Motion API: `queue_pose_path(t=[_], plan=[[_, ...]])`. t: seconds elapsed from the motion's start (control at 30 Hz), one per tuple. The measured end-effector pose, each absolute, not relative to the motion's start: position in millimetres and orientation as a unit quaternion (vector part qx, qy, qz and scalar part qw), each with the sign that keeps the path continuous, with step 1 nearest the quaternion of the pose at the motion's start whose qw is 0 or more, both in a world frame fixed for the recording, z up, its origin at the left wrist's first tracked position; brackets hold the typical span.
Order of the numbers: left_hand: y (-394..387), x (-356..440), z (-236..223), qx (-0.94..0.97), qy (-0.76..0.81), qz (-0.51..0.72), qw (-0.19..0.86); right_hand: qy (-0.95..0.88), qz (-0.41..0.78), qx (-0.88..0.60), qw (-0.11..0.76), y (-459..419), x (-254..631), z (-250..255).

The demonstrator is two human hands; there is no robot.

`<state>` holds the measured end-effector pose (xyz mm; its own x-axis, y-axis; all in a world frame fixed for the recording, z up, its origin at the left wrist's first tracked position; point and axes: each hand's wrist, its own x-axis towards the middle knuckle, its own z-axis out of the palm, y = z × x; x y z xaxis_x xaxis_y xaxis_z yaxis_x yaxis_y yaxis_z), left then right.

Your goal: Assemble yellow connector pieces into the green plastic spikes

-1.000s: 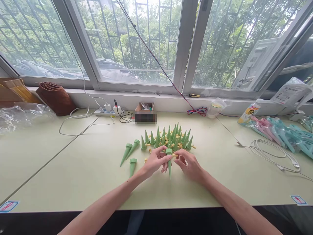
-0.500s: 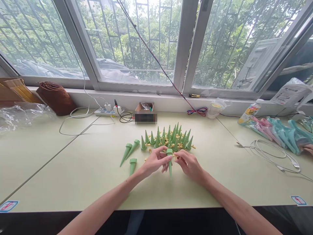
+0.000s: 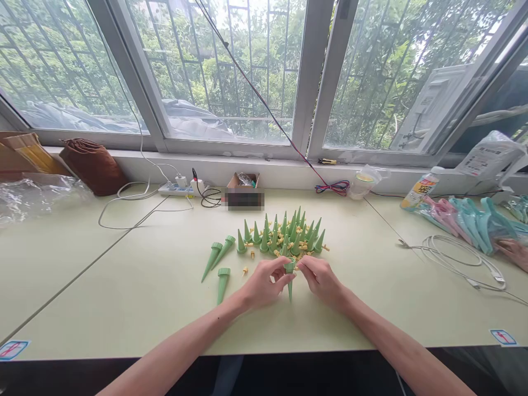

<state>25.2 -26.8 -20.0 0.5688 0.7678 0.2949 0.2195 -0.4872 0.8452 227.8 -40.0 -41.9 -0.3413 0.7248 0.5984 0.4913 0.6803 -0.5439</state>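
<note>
My left hand (image 3: 266,280) is closed on a green watering spike (image 3: 290,289), gripping it around its wide cap with the tip pointing down above the table. Close on its right, my right hand (image 3: 319,275) pinches at the spike's side, where a bit of a small yellow valve shows; the fingers cover most of it. Just beyond my hands, several green spikes (image 3: 264,240) stand tip-up in a cluster, with yellow valves (image 3: 303,254) among them. Left of my left hand lie three loose spikes (image 3: 223,285) and two small yellow valves (image 3: 245,271).
A small open box (image 3: 243,184), a power strip (image 3: 177,190) and a coiled cable (image 3: 332,188) line the back of the table. To the right are a white cable (image 3: 457,264), a spray can (image 3: 419,190) and bagged pink and teal items (image 3: 474,220). A brown bundle (image 3: 94,168) stands far left.
The held spike has shifted slightly right and lower, and its cap now tilts so the top opening shows. My left fingers have moved up around the cap; my right hand stays beside it.
</note>
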Motion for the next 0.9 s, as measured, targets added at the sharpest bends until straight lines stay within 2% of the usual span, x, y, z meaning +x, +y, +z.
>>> queue_pose_path(t=[0.13, 0.23, 0.57, 0.9], plan=[[-28, 25, -19, 0.82, 0.306, 0.337, 0.346, -0.8, 0.145, -0.391, 0.432, -39, 227, -43], [-28, 26, -18, 0.814, 0.307, 0.341, 0.356, -0.794, 0.152, -0.406, 0.426, -38, 227, -45], [-24, 27, -13, 0.675, 0.32, 0.346, 0.568, -0.77, 0.178, -0.409, 0.456, -40, 224, -40], [-15, 22, -10, 0.605, 0.269, 0.319, 0.678, -0.813, 0.115, -0.358, 0.444, -38, 229, -39]])
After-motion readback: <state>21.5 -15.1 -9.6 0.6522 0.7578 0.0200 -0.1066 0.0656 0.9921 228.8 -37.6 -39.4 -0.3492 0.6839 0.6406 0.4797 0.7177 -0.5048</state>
